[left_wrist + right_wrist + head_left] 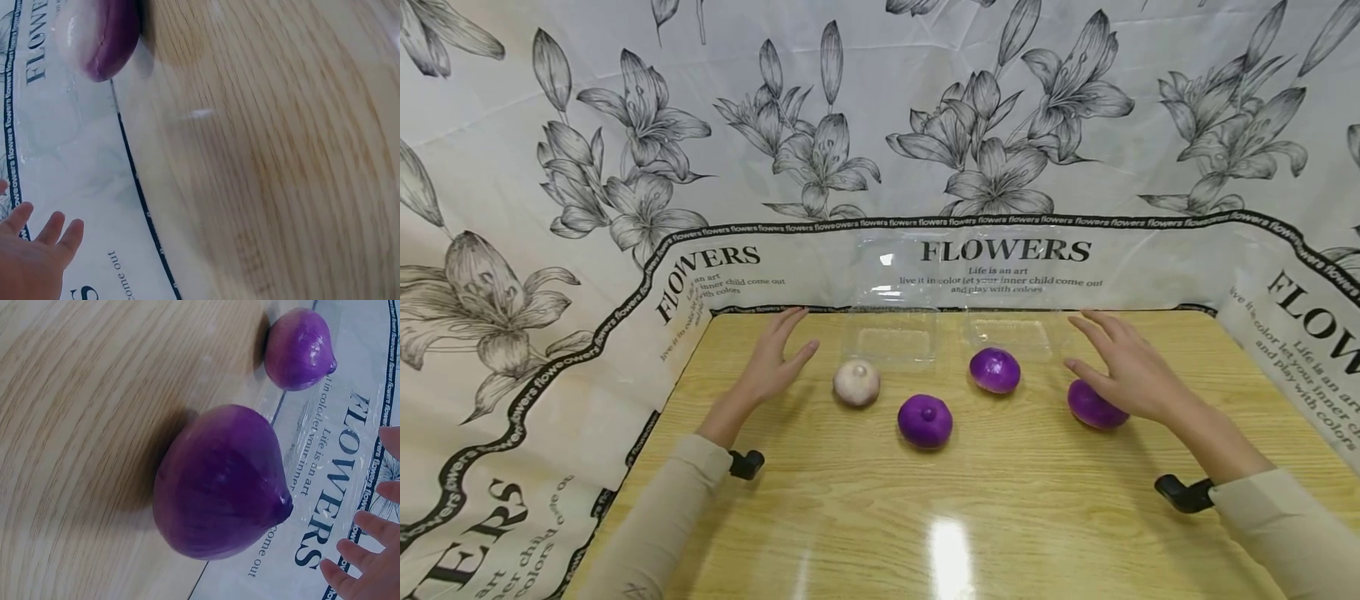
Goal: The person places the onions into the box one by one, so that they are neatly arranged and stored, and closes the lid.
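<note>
My left hand (775, 358) is held over the left part of the table, fingers spread and holding nothing. Just right of it lies a whitish garlic bulb (857, 383), which looks streaked with purple in the left wrist view. A purple onion (925, 421) rests front centre, its knob facing up; another purple onion (995, 371) lies behind it to the right. My right hand (1127, 371), fingers extended, overlaps a third purple onion (1093, 406) and partly hides it. In the right wrist view that large onion (219, 487) sits apart from the fingertips (337, 575).
Two clear plastic boxes stand at the back with raised lids: a left box (892, 346) behind the garlic and a right box (1011, 333) behind an onion. A flower-printed cloth (820, 275) rises behind the wooden table (850, 517) and along its sides.
</note>
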{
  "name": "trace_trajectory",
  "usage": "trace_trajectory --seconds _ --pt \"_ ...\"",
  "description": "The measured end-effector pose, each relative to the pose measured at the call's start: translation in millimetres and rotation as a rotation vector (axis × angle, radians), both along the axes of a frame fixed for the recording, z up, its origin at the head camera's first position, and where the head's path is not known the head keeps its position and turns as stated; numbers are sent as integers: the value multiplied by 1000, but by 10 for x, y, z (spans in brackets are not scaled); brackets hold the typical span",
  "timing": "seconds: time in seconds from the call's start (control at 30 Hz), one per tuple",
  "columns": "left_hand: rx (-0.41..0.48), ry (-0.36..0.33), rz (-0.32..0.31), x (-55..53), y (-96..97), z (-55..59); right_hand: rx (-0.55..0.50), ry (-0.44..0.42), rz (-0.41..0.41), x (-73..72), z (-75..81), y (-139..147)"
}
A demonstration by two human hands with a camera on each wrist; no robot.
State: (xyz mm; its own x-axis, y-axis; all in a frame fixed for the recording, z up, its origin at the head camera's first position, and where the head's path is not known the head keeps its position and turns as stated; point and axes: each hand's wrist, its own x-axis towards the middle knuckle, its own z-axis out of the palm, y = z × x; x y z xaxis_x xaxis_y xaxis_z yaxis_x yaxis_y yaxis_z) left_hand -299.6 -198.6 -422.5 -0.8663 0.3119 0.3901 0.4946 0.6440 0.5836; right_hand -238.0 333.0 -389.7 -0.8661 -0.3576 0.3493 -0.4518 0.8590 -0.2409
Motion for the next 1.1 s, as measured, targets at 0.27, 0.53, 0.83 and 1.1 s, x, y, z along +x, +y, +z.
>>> trace_trajectory --seconds 0.27,0.53,0.83,1.1 --pt "156 -92 0 1 59 -50 -34 -17 15 21 31 -155" --pt "296 -200 23 8 95 -117 -42 -7 61 36 -3 -350" --pt "389 -293 54 -46 127 -179 -61 -76 118 66 -91 -641" --pt "481 -390 67 -119 214 -158 -44 -86 184 81 -146 -822"
